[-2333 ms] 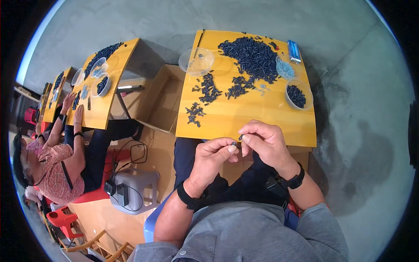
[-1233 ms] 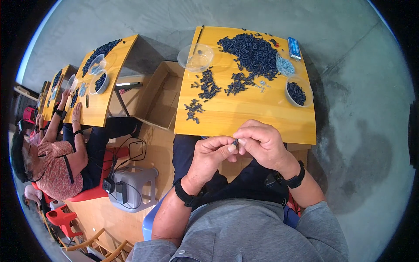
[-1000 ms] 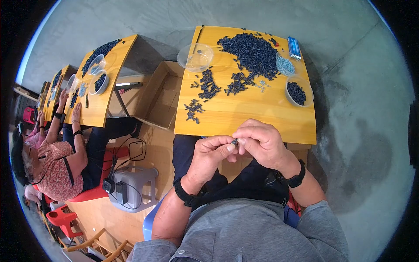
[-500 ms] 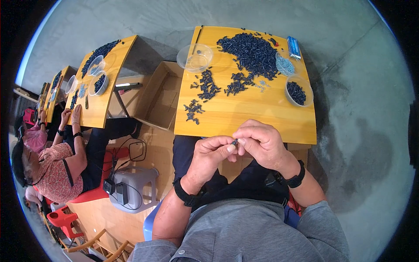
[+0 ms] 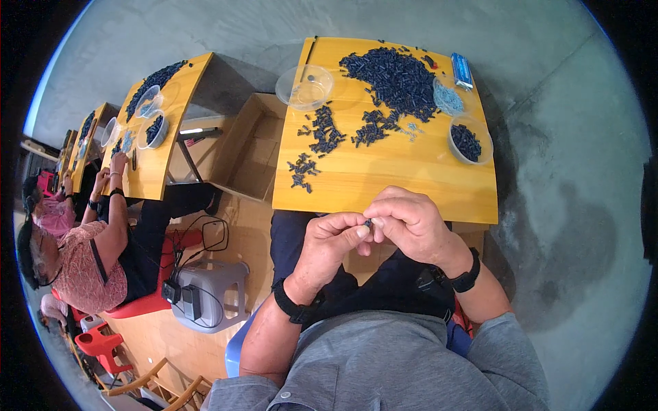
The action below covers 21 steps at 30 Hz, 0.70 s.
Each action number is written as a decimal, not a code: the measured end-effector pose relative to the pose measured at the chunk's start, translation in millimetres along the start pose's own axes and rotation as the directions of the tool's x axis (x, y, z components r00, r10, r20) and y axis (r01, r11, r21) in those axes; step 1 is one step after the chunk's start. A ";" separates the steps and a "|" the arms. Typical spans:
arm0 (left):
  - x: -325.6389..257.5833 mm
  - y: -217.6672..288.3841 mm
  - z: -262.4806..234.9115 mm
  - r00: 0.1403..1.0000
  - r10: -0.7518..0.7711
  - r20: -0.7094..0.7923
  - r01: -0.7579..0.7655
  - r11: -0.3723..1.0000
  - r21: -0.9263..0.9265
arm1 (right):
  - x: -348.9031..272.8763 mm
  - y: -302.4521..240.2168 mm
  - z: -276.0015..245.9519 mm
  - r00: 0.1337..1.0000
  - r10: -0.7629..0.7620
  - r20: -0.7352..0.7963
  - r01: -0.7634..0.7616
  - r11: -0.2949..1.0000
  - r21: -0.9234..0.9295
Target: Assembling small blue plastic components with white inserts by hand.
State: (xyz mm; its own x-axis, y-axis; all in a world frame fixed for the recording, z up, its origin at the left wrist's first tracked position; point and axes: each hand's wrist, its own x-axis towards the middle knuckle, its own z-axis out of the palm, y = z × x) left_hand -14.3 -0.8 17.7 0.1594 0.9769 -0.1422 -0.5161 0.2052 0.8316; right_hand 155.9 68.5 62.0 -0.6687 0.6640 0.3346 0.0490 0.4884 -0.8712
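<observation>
My left hand (image 5: 327,248) and my right hand (image 5: 415,225) meet just off the near edge of the yellow wooden table (image 5: 425,185). Between their pinched fingertips is a small dark plastic piece (image 5: 368,223), mostly covered by the fingers. It resembles the short black pieces heaped in a large pile (image 5: 394,79) at the table's back. Smaller groups of the same pieces (image 5: 325,130) lie nearer, toward the left. A few tiny pale blue-grey parts (image 5: 412,130) are scattered in front of the big pile.
On the table's right are a clear tub (image 5: 467,145) of black pieces, a shallow dish (image 5: 449,100) of blue-grey parts and a blue box (image 5: 462,70). A clear bowl (image 5: 305,89) sits at the left edge. Beside the table stands a cardboard box (image 5: 247,154); a co-worker (image 5: 89,267) sits left.
My hands stay almost in place, still pinching the small piece. At the left table, the co-worker's hand has moved up toward the parts there.
</observation>
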 end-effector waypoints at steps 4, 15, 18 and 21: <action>-1.0 1.4 0.6 0.999 -0.038 0.003 0.038 0.998 -0.046 | -0.8 0.2 0.9 1.000 0.015 0.017 -0.015 1.000 -0.016; 1.1 3.4 2.0 0.995 -0.090 -0.036 0.087 0.991 -0.098 | -1.2 6.9 9.3 0.998 0.040 -0.052 -0.037 0.997 0.064; 1.5 4.6 2.5 0.996 -0.088 -0.031 0.085 0.994 -0.073 | -2.3 8.0 10.1 0.995 -0.014 -0.095 0.015 1.000 0.015; 1.1 5.2 2.6 0.998 -0.068 -0.017 0.068 0.998 -0.017 | -4.2 5.5 9.3 0.997 0.032 -0.065 -0.030 0.999 0.038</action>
State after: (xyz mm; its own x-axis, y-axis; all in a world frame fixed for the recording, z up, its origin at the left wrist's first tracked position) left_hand -14.6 1.1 23.2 0.1796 0.9615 -0.2080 -0.5185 0.2722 0.8106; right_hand 152.1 63.2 52.5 -0.6170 0.7148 0.3292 0.0405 0.4466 -0.8938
